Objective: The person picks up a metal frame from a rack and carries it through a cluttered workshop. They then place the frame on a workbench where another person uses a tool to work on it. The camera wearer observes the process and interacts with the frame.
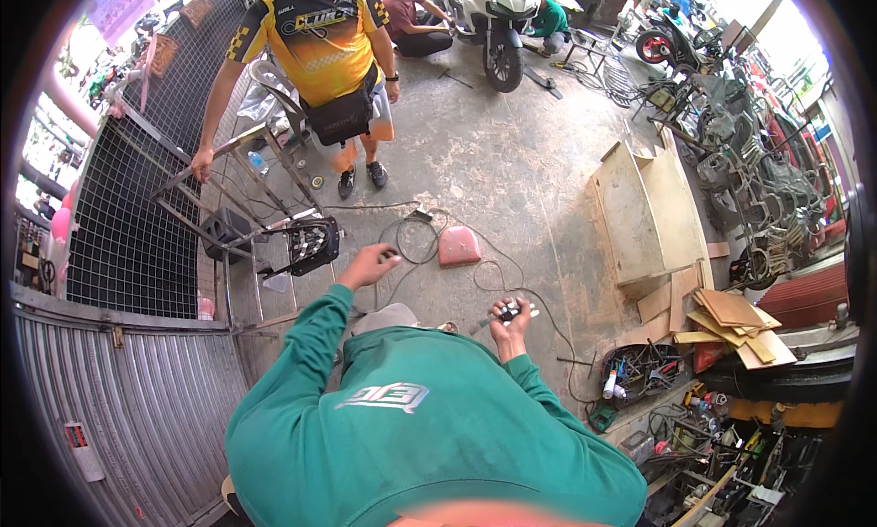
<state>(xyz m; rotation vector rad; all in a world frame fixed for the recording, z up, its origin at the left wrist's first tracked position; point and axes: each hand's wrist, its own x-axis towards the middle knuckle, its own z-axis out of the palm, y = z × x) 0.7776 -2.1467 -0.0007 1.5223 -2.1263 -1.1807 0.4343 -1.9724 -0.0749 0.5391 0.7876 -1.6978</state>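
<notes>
My left hand [370,266] is raised over the floor with its fingers bent together. Something dark shows at its fingertips, too small to make out. My right hand [514,329] is turned palm up, its fingers curled around a small black part with white pieces [508,313]. Left of my left hand, a black plastic part with openings [311,244] rests against a metal frame [260,152]. A faded red block-like piece [459,247] lies on the floor ahead, between and beyond my hands. Green sleeves cover both my arms.
A person in a yellow and black shirt [322,43] stands ahead, one hand on the metal frame. Cables [418,239] loop across the floor. On the right are a wooden box [630,216], stacked boards [740,321] and a tool tray [644,372]. A scooter [498,25] stands far back.
</notes>
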